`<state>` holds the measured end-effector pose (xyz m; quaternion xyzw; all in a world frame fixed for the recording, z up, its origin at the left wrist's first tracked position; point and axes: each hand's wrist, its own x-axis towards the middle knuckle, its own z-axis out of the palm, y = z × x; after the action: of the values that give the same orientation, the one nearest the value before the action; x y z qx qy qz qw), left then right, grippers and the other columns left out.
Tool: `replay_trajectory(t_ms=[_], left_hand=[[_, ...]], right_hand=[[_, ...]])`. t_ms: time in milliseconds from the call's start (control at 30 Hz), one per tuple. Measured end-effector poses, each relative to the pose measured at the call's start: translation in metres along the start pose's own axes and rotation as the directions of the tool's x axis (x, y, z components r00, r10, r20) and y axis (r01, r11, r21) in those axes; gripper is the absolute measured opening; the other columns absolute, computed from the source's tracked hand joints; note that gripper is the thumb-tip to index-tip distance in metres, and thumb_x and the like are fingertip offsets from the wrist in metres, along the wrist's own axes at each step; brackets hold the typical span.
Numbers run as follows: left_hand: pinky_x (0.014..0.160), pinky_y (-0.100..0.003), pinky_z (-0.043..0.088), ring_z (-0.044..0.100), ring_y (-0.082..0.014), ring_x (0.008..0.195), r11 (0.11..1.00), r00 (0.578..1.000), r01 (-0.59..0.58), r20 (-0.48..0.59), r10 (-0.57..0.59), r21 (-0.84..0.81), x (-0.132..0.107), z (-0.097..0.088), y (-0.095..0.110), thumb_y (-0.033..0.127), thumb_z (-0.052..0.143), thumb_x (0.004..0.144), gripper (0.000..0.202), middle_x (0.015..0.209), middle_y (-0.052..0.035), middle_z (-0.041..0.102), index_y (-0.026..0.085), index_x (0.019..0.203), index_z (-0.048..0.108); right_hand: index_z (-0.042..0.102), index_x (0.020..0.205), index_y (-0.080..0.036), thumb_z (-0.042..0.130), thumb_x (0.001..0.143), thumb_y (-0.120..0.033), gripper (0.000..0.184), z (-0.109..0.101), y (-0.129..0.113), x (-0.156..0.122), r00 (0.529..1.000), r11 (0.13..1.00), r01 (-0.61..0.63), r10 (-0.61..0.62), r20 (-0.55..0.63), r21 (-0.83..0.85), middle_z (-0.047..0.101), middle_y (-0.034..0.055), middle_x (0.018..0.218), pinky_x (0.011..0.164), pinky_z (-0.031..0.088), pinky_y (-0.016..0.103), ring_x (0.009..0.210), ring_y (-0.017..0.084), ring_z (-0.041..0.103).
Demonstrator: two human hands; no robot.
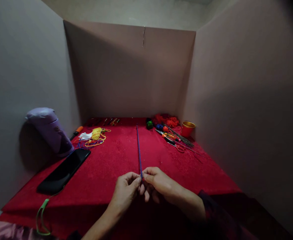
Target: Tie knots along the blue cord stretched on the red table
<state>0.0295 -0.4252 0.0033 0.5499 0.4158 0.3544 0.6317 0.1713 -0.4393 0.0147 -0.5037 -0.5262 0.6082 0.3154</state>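
Note:
A thin blue cord [139, 151] runs straight away from me along the red cloth, its far end near the middle of the table. At its near end, by the table's front edge, both hands meet with their fingertips pressed together. My left hand [127, 190] is closed, thumb and forefinger pinching the cord's end. Against it, my right hand [161, 182] pinches the same end between thumb and forefinger, its lower fingers curled beneath. A speck of red shows between the fingertips; I cannot make out what it is.
On the left are a black phone [65, 170] with a green strap [42, 213], a leaning purple container [53, 131] and yellow yarn [96, 134]. Scissors [179, 147], pliers [164, 135], red yarn [171, 121] and a cup [187, 129] lie right. Panels [129, 73] enclose three sides.

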Motion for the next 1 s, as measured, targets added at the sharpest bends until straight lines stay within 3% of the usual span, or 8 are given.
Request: replay_trajectory(t_ms=[167,333,467,633,733,833,900,1000], left_hand=[[0.041,-0.018,0.023,0.031,-0.0042,0.039,0.996,0.999,-0.001,-0.045,0.005,0.094,0.0,-0.003,0.001,0.041,0.057,0.068,0.029,0.046,0.0059,0.043,0.014,0.061,0.05],[0.044,-0.019,0.028,0.037,-0.0072,0.044,0.97,0.998,-0.058,-0.022,0.065,0.236,-0.001,-0.007,-0.005,0.033,0.05,0.075,0.021,0.05,0.0047,0.043,0.016,0.063,0.05],[0.052,-0.021,0.032,0.045,-0.0104,0.054,0.867,0.978,-0.173,-0.025,0.208,0.468,-0.006,-0.008,-0.004,0.026,0.045,0.079,0.019,0.058,0.001,0.052,0.016,0.067,0.055],[0.058,-0.022,0.035,0.052,-0.0133,0.06,0.737,0.945,-0.248,-0.01,0.326,0.629,-0.01,-0.007,0.0,0.019,0.041,0.082,0.021,0.067,-0.0028,0.06,0.017,0.071,0.059],[0.057,-0.023,0.035,0.054,-0.0139,0.061,0.593,0.912,-0.271,0.004,0.411,0.759,-0.014,-0.008,-0.006,0.015,0.039,0.083,0.023,0.069,-0.0035,0.06,0.018,0.072,0.058],[0.053,-0.024,0.033,0.055,-0.0137,0.058,0.377,0.857,-0.254,0.026,0.515,0.891,-0.024,-0.005,-0.014,0.011,0.037,0.083,0.025,0.071,-0.0032,0.059,0.019,0.077,0.059],[0.05,-0.024,0.032,0.054,-0.0135,0.054,0.243,0.802,-0.269,0.077,0.593,0.932,-0.031,0.0,-0.02,0.009,0.036,0.083,0.025,0.068,-0.0024,0.058,0.02,0.08,0.059],[0.048,-0.024,0.032,0.053,-0.0137,0.05,0.075,0.687,-0.319,0.176,0.705,0.945,-0.037,0.01,-0.03,0.007,0.036,0.081,0.025,0.062,-0.0024,0.056,0.019,0.078,0.058]], right_hand=[[0.048,0.069,-0.016,0.044,0.078,-0.02,0.011,-0.005,0.002,0.007,0.99,0.976,0.041,-0.069,-0.122,-0.215,0.042,-0.0064,0.051,0.038,0.028,0.017,0.038,0.005,0.036],[0.054,0.066,-0.014,0.049,0.074,-0.015,0.009,-0.006,0.007,0.011,0.946,0.854,0.144,-0.266,-0.183,-0.499,0.05,-0.003,0.059,0.049,0.029,0.018,0.056,0.008,0.042],[0.056,0.064,-0.014,0.048,0.075,-0.016,0.014,-0.007,0.008,0.013,0.944,0.837,0.167,-0.288,-0.159,-0.522,0.05,-0.0027,0.058,0.049,0.028,0.019,0.057,0.008,0.042],[0.051,0.059,-0.015,0.05,0.074,-0.018,0.015,-0.007,0.007,0.014,0.974,0.886,0.131,-0.199,-0.109,-0.445,0.041,-0.0059,0.05,0.045,0.023,0.018,0.049,0.007,0.036],[0.049,0.059,-0.016,0.05,0.073,-0.017,0.014,-0.004,0.006,0.014,0.98,0.919,0.096,-0.154,-0.125,-0.382,0.038,-0.0069,0.047,0.044,0.022,0.018,0.046,0.006,0.033],[0.049,0.057,-0.015,0.05,0.071,-0.015,0.013,-0.001,0.006,0.014,0.977,0.936,0.074,-0.138,-0.164,-0.345,0.039,-0.0067,0.047,0.043,0.021,0.018,0.046,0.006,0.033],[0.049,0.057,-0.015,0.049,0.07,-0.015,0.013,0.0,0.008,0.014,0.978,0.949,0.06,-0.117,-0.17,-0.31,0.039,-0.0066,0.048,0.043,0.021,0.018,0.046,0.005,0.034],[0.05,0.059,-0.016,0.049,0.071,-0.019,0.012,0.0,0.01,0.013,0.986,0.971,0.043,-0.079,-0.146,-0.235,0.038,-0.0069,0.047,0.041,0.021,0.018,0.043,0.005,0.033]])
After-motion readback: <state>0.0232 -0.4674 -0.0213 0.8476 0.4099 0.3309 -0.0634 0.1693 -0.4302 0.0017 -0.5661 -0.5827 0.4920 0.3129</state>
